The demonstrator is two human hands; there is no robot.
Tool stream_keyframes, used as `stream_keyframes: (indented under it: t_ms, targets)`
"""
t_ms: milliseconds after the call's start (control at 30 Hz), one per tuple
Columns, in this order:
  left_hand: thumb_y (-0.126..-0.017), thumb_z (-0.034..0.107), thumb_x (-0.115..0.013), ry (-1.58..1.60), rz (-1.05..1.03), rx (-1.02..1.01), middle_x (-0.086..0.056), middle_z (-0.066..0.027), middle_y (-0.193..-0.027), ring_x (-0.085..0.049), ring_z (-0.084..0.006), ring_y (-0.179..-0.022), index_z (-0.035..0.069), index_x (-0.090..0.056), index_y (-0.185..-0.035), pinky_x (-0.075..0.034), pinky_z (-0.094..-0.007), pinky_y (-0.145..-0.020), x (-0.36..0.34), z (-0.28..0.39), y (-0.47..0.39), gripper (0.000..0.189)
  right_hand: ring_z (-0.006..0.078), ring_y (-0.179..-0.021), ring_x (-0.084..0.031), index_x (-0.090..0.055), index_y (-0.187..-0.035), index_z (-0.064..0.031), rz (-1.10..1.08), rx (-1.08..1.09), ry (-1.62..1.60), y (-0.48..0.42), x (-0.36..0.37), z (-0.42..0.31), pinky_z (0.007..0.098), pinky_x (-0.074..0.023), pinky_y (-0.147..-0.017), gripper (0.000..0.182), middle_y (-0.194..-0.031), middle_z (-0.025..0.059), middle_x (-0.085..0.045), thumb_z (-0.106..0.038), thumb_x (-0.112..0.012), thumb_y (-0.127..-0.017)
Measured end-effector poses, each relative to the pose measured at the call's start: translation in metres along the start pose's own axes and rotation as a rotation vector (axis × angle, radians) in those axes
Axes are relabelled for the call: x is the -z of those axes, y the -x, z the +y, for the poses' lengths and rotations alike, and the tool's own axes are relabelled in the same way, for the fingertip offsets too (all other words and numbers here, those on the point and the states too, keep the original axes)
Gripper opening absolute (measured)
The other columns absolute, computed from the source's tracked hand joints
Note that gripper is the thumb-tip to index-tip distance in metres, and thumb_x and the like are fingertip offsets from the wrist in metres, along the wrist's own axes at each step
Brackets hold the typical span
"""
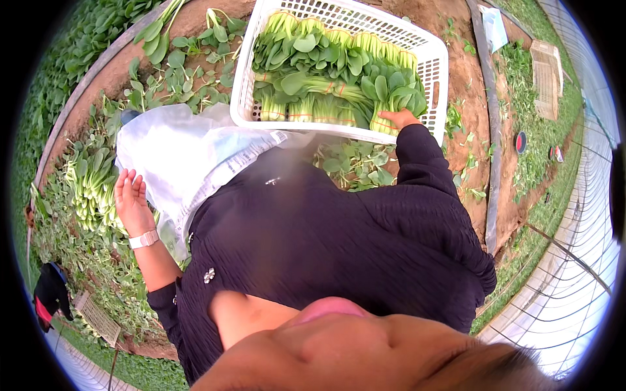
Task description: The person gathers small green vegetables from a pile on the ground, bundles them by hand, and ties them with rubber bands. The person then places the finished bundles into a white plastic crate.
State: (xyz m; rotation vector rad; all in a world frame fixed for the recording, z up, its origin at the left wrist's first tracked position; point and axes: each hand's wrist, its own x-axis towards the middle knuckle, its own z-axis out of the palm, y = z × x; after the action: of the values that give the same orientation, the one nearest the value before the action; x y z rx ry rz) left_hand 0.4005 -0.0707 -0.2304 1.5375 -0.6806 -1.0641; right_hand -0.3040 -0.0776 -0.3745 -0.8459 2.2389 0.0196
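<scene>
My right hand grips the pale stalks of a banded bundle of bok choy at the near right corner of a white plastic crate. Inside the crate lie rows of similar bundles, tied with reddish bands. My left hand, with a pale watch on its wrist, is raised palm up, fingers loosely curled and nothing held. It is beside a white printed plastic sheet or bag over my lap. Left of that hand, a pile of loose bok choy rests on the ground.
Cut leaves litter the soil around the crate. A dark hose or strip runs along the right. Beyond it stands a beige crate. Another crate and a person in dark clothing are at lower left. Growing greens fill the upper left.
</scene>
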Motion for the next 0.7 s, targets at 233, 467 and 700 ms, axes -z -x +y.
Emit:
stream_keyframes:
  t_ms: [233,467,700]
  targets:
    - [-0.099,0.013,-0.053,0.020,0.036,0.004,-0.063,-0.0082,-0.116,-0.062,-0.0140,-0.096,0.001,-0.053,-0.126,-0.051,-0.0269,-0.085,0.006,-0.020,-0.006,0.030,0.0368,-0.120,-0.057,-0.052,-0.133,0.0081,-0.259,-0.043,0.319,-0.025,-0.016,-0.004,0.0394,-0.0449,-0.100,0.110,-0.132,0.0268,-0.056,-0.073,-0.073,-0.062]
    - [-0.099,0.013,-0.054,0.114,0.091,0.053,-0.063,-0.0081,-0.117,-0.063,-0.0133,-0.094,0.001,-0.054,-0.126,-0.052,-0.0263,-0.084,0.022,-0.028,0.002,0.030,0.0342,-0.116,-0.060,-0.056,-0.130,0.0056,-0.296,-0.114,0.349,-0.029,-0.021,0.004,0.0414,-0.0461,-0.097,0.102,-0.129,0.0235,-0.059,-0.073,-0.070,-0.066]
    - [-0.100,0.013,-0.053,0.214,0.186,0.057,-0.063,-0.0076,-0.117,-0.062,-0.0135,-0.096,0.001,-0.053,-0.128,-0.052,-0.0265,-0.086,0.076,-0.037,0.005,0.031,0.0324,-0.111,-0.062,-0.067,-0.117,-0.0002,-0.311,-0.094,0.627,-0.012,-0.001,-0.025,0.0401,-0.0480,-0.092,0.088,-0.119,0.0202,-0.065,-0.071,-0.075,-0.065]
